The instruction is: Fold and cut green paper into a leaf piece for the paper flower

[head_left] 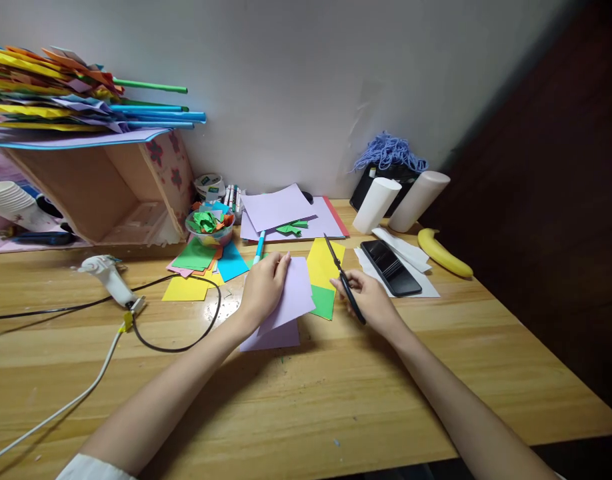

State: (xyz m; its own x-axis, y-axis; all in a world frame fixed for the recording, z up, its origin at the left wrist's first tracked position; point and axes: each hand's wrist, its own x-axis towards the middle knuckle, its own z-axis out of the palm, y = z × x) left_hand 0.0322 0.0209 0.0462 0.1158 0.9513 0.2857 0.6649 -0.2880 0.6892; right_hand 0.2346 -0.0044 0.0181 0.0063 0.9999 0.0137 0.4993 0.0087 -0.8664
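My left hand [264, 288] grips a lilac paper sheet [292, 299] by its left edge, lifting it slightly above another lilac piece [276, 337] on the wooden table [306, 400]. My right hand [370, 301] is closed around the handles of black scissors [342, 276], whose blades point up and away, shut. Between the hands lie a yellow sheet [324, 261] and a green sheet [323, 301]. A blue pen [259, 247] rests just beyond my left hand.
A black phone [390, 267] lies on white paper at right, with a banana [443, 253] and two white rolls [377, 204] nearby. A glue gun [106, 275] with cables sits at left. Coloured papers [201, 261], a scrap bowl [210, 225] and a cardboard box [111, 193] stand behind.
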